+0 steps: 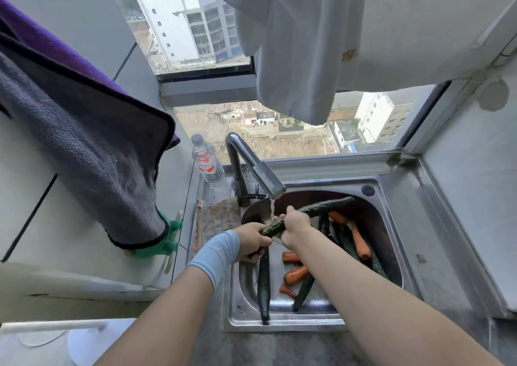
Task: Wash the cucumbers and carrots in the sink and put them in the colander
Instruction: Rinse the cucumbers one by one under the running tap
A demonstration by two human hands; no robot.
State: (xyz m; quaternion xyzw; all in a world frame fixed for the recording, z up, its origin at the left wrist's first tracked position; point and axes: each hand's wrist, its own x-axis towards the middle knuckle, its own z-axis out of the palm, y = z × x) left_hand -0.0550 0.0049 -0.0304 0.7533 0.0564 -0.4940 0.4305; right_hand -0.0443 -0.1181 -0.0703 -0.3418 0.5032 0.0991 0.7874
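Over the steel sink (391,214) my right hand (295,227) grips a long dark cucumber (321,208) that slants up to the right under the running tap (263,175). My left hand (253,244), with a pale blue wrist sleeve, holds the cucumber's lower end and also grips a second cucumber (264,281) that points down toward the front rim. Several more cucumbers (348,244) and carrots (361,244) lie in the basin; other carrots (295,274) sit near its middle. No colander is visible.
A clear water bottle (207,161) stands left of the tap. A sponge cloth (221,217) lies on the sink's left ledge. A dark towel (84,141) and a green glove (167,242) hang at the left. White cloth (293,57) hangs overhead before the window.
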